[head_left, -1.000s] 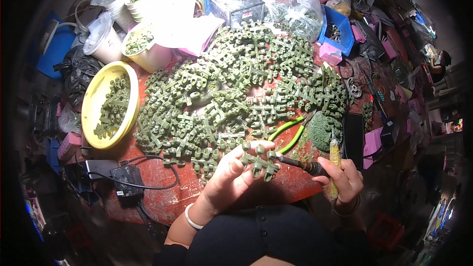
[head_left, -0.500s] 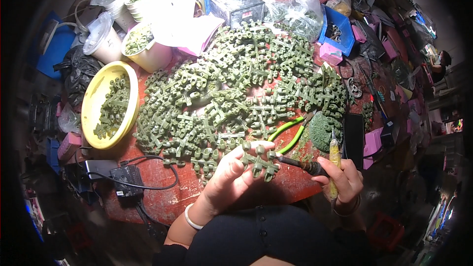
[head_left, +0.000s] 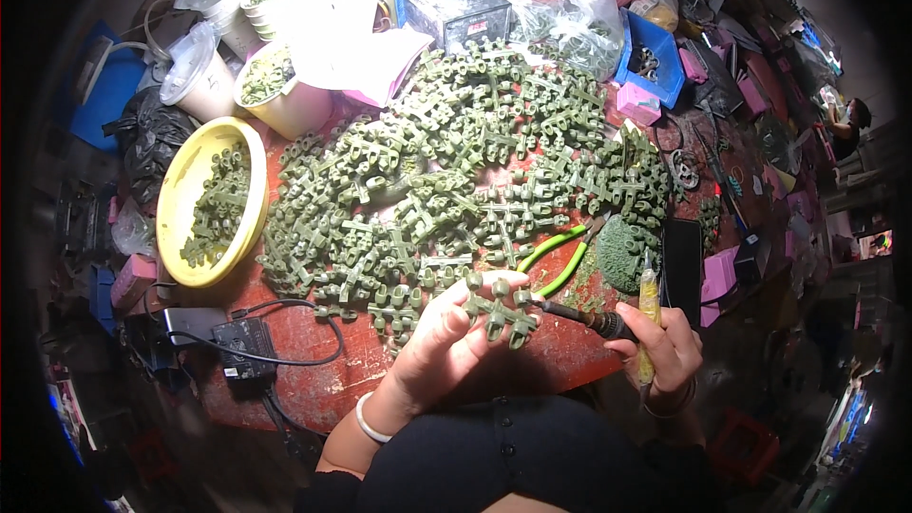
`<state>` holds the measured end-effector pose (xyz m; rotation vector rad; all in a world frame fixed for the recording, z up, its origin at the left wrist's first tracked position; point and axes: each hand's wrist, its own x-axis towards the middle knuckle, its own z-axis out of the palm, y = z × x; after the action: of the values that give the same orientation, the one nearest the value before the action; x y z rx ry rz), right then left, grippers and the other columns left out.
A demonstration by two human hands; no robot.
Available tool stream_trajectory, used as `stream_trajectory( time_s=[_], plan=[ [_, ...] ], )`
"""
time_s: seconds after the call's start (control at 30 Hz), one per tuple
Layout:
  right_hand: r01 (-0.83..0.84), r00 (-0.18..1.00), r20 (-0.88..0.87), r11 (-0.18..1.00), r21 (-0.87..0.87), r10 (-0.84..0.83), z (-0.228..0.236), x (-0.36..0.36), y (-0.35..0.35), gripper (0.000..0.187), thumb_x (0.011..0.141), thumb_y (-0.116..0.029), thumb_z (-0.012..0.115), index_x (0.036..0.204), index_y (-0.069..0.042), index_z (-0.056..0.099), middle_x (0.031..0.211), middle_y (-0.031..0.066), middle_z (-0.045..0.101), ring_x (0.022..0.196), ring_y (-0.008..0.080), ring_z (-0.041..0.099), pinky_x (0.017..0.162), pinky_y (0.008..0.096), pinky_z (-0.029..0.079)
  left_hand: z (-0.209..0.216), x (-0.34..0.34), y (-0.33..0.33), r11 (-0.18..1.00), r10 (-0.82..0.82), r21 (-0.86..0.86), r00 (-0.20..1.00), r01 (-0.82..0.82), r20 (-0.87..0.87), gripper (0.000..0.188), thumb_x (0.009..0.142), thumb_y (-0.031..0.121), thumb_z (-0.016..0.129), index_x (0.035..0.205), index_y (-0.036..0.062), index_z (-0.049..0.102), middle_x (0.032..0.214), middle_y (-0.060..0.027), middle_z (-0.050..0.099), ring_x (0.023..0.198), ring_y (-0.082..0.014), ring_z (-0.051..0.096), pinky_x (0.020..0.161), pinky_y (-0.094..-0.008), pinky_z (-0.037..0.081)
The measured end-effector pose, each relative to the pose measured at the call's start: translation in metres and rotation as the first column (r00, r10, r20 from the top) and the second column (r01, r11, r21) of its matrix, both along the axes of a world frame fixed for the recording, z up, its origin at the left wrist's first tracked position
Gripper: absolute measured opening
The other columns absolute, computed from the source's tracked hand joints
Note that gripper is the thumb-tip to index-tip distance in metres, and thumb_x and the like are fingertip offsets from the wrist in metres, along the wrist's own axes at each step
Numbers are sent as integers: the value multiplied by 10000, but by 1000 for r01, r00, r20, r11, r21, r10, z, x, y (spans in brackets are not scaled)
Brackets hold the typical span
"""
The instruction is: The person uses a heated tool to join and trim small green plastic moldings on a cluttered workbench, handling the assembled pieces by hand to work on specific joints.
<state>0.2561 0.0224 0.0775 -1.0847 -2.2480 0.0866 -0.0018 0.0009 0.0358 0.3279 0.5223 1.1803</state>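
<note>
My left hand (head_left: 439,334), with a white bangle at the wrist, pinches a green moulded plastic part (head_left: 501,314) with several short cup-ended arms. My right hand (head_left: 667,351) is closed round a soldering iron (head_left: 605,324) with a dark ribbed grip. Its metal shaft points left, its tip close to the part's right side; whether they touch I cannot tell. The same hand also holds an upright slim tool with a yellow wrapped handle (head_left: 649,300) and a thin pointed end. Beyond my hands, many similar green parts (head_left: 418,180) lie heaped on the red table (head_left: 370,375).
Green-handled pliers (head_left: 567,268) lie just beyond the held part, beside a rough green pad (head_left: 621,255) and a dark phone-like slab (head_left: 681,261). A yellow basin (head_left: 172,228) holds more parts at left. A black power adapter (head_left: 245,352) with cables sits near the front edge.
My right hand has shifted very slightly right with the soldering iron and the yellow-handled tool. The left hand and its green part stay nearly still.
</note>
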Motion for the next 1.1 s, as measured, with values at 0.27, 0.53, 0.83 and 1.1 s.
stream_trajectory(
  time_s=[0.27,0.53,0.83,1.1],
  plan=[
    [21,999,-41,1000,14,-20,-1,-2,-1,409,754,-207,840,1116,-67,712,795,71,584,607,209,603,523,310,496,-9,-1,-3,1000,7,12,999,-7,38,755,874,486,707,1365,-29,455,1353,-135,531,1213,-216,556,979,-293,503],
    [118,992,-34,993,-26,-119,10,1,-5,328,842,-225,769,1088,-21,696,864,137,629,711,240,625,612,301,494,-15,-1,-3,999,-28,-21,993,30,114,720,920,490,645,1377,-31,451,1333,-170,547,1221,-256,564,924,-265,531],
    [420,872,284,907,-19,-398,8,45,2,279,774,-178,813,999,-65,690,809,88,571,630,292,616,539,363,478,-2,0,1,994,-104,23,995,104,-9,837,799,484,783,1340,-63,454,1305,-163,549,1258,-272,535,1087,-426,437],
    [446,855,309,895,-29,-416,-1,43,2,280,763,-104,809,1002,-35,681,802,111,566,687,306,608,599,367,487,-2,2,1,998,-59,19,996,60,-64,836,785,469,798,1334,-63,462,1307,-173,547,1226,-258,549,1075,-407,444]
  ],
)
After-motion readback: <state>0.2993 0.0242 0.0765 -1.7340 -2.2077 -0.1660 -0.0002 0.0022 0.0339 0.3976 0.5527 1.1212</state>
